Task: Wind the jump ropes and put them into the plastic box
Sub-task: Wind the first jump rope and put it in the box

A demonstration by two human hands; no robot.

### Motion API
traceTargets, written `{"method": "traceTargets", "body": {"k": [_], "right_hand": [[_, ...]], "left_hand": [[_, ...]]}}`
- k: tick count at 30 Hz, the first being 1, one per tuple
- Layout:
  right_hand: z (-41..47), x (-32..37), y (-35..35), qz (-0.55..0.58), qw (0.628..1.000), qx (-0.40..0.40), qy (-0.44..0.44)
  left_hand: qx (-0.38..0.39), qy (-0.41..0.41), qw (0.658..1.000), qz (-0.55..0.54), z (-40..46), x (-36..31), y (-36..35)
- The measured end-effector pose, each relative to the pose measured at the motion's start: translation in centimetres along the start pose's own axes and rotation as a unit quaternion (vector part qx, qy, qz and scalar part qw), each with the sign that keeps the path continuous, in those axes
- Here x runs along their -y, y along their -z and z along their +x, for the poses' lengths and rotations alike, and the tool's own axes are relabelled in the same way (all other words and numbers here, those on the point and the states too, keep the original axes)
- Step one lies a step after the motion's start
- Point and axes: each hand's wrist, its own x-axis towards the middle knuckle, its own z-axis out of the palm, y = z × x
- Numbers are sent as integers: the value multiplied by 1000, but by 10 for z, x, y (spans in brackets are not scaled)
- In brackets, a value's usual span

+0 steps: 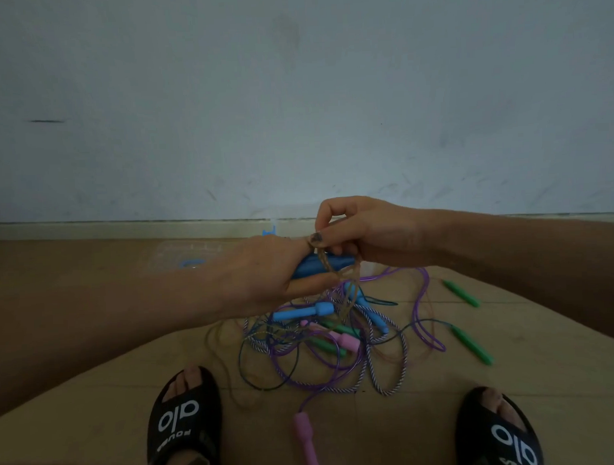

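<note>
My left hand (261, 272) grips a pair of blue jump-rope handles (320, 265) with a tan cord (326, 266) wound around them. My right hand (361, 230) pinches that cord just above the handles. Below the hands, a tangle of jump ropes (330, 339) lies on the floor, with purple, striped and dark cords and blue, pink and green handles. The clear plastic box (188, 254) sits behind my left forearm near the wall, partly hidden, with something blue inside.
Two green handles (471, 339) lie to the right of the pile, and a pink handle (306, 441) lies between my feet. My feet wear black slides (186, 414). A pale wall and baseboard (124, 228) run close behind the box.
</note>
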Motion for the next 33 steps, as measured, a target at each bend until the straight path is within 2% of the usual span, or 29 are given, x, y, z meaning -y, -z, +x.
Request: {"method": "traceTargets", "body": {"k": [8,12,14,20,26,33], "right_hand": [[-5,10,-21,-133,988,-3,74],[-7,12,-32,-241,965,18,106],[-8,12,-32,-257,960,7,110],[-7,17,-27,-178,980,1,85],[-5,10,-21,-143,987,-5,72],[8,-3,-15,0,998,-66,26]], "left_hand": [[46,41,993,-97,-4,1,-19],[58,65,989,-120,-7,7,-20],[62,68,988,-121,-9,7,-19],[37,74,992,-91,-8,6,-15],[60,39,994,-77,-8,0,-11],[-12,58,995,-81,-4,0,0]]}}
